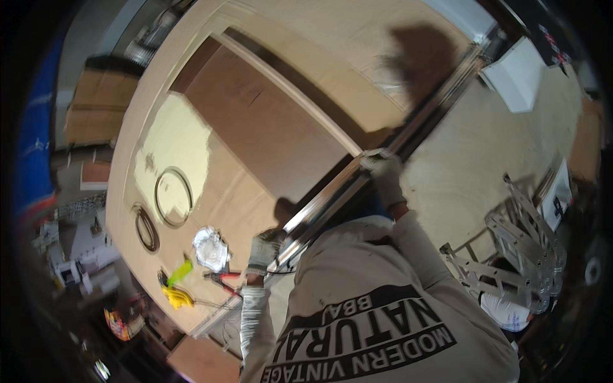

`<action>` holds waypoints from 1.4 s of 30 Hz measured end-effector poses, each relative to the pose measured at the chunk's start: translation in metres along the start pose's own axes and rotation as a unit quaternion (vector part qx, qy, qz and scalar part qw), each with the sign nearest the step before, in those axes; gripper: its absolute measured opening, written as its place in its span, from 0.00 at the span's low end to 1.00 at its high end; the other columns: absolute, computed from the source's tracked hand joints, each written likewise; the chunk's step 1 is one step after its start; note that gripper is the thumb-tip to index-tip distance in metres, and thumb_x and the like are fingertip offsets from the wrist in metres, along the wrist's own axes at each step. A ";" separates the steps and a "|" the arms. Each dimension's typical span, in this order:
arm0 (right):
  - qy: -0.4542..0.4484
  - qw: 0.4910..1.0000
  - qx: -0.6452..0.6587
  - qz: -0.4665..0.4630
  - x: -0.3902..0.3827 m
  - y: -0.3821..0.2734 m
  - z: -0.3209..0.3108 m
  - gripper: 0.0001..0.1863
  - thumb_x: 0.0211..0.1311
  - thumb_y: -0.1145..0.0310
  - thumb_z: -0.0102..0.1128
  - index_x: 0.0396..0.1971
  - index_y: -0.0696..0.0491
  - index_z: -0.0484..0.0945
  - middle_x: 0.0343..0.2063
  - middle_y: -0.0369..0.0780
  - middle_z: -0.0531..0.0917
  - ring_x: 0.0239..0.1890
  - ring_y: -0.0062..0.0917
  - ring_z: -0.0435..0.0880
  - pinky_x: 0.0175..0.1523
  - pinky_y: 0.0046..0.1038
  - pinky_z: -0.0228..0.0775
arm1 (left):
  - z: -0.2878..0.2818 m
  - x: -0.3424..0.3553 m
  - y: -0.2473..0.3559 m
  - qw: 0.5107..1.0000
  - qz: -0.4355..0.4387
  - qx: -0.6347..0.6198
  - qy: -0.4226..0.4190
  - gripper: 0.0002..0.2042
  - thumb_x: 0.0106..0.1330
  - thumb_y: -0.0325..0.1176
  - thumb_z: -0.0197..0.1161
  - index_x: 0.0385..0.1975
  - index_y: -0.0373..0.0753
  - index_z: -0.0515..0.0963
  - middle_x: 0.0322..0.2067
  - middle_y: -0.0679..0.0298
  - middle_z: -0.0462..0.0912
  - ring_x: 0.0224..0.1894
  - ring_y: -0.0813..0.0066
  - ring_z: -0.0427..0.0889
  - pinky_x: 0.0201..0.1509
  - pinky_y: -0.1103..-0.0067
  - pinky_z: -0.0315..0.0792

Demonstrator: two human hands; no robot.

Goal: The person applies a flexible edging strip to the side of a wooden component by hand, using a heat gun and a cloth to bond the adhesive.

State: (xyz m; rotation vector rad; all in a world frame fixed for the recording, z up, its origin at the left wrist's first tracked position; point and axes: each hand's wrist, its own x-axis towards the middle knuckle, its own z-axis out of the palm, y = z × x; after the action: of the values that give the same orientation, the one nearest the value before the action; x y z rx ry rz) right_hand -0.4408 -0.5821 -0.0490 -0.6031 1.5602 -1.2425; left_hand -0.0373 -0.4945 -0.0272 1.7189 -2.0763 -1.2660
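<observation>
Left hand and right hand, gloved, curl closed on a metallic rail; brown panel bears its far pale strip, rail's fastening unclear.

Person's pale shirt front read upside down in view: large dark capitals between two dark bands of pale capitals. White bag's bluish print: illegible.

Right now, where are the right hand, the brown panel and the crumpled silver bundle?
Right hand [384, 168]: head view, its gloved back.
Brown panel [265, 121]: head view, middle of its face.
Crumpled silver bundle [211, 249]: head view, its upper surface.
</observation>
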 end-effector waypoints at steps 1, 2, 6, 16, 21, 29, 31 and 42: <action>-0.001 1.000 0.003 0.029 -0.001 -0.007 0.000 0.08 0.63 0.75 0.67 0.41 0.61 0.85 0.26 0.37 0.85 0.28 0.17 0.83 0.34 0.22 0.77 | -0.004 0.006 -0.011 0.990 0.098 0.105 -0.009 0.09 0.69 0.34 0.65 0.41 0.37 0.86 0.35 0.59 0.88 0.34 0.73 0.85 0.40 0.78 0.77; -0.004 0.998 0.038 0.057 0.001 -0.001 -0.002 0.08 0.66 0.75 0.66 0.43 0.61 0.85 0.27 0.36 0.85 0.28 0.18 0.82 0.33 0.22 0.78 | -0.008 0.013 -0.015 0.957 0.170 0.230 -0.045 0.08 0.68 0.33 0.64 0.42 0.38 0.86 0.38 0.58 0.89 0.36 0.70 0.86 0.41 0.78 0.78; -0.010 0.998 0.018 0.053 0.003 0.002 -0.004 0.07 0.69 0.76 0.63 0.44 0.60 0.84 0.28 0.36 0.83 0.27 0.18 0.81 0.32 0.23 0.77 | -0.022 0.012 0.004 0.986 -0.018 -0.141 -0.092 0.12 0.61 0.28 0.62 0.43 0.38 0.84 0.42 0.60 0.88 0.42 0.64 0.87 0.46 0.75 0.81; -0.017 0.997 -0.029 0.062 0.003 -0.006 -0.002 0.06 0.68 0.77 0.64 0.42 0.58 0.83 0.31 0.36 0.82 0.28 0.21 0.82 0.32 0.24 0.80 | -0.024 0.010 0.007 0.941 -0.093 -0.313 -0.093 0.10 0.70 0.35 0.64 0.40 0.36 0.86 0.25 0.69 0.85 0.22 0.85 0.76 0.26 0.84 0.70; -0.020 0.997 -0.036 0.059 0.005 -0.006 -0.002 0.07 0.68 0.77 0.64 0.43 0.58 0.83 0.32 0.36 0.82 0.29 0.22 0.82 0.33 0.25 0.80 | -0.035 0.011 0.024 0.921 -0.200 -0.307 -0.129 0.08 0.69 0.30 0.66 0.41 0.33 0.86 0.28 0.67 0.84 0.28 0.80 0.79 0.32 0.83 0.74; -0.055 0.995 0.029 0.073 0.009 0.003 -0.009 0.07 0.67 0.78 0.64 0.43 0.57 0.84 0.31 0.37 0.82 0.27 0.24 0.82 0.31 0.26 0.80 | -0.014 0.014 -0.001 0.933 -0.123 -0.328 -0.083 0.11 0.66 0.36 0.70 0.32 0.34 0.84 0.22 0.69 0.81 0.27 0.81 0.78 0.31 0.79 0.73; -0.048 0.995 0.033 0.080 0.010 0.003 -0.008 0.07 0.67 0.78 0.65 0.43 0.57 0.84 0.31 0.37 0.82 0.27 0.24 0.82 0.31 0.27 0.80 | -0.011 0.012 0.005 0.938 -0.160 -0.298 -0.069 0.12 0.65 0.37 0.71 0.33 0.33 0.84 0.22 0.68 0.80 0.27 0.80 0.77 0.33 0.78 0.73; -0.030 0.997 -0.004 0.076 0.010 -0.003 -0.008 0.06 0.66 0.77 0.66 0.41 0.54 0.85 0.31 0.37 0.83 0.28 0.25 0.83 0.33 0.29 0.81 | 0.000 0.016 0.008 0.971 -0.139 -0.192 -0.017 0.11 0.66 0.40 0.69 0.30 0.37 0.85 0.21 0.60 0.80 0.25 0.74 0.75 0.35 0.74 0.73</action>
State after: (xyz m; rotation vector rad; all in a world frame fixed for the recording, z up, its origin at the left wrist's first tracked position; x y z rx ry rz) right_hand -0.4525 -0.5879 -0.0505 -0.5114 1.5325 -1.0961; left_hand -0.0478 -0.5083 -0.0275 1.8492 -1.5053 -1.6565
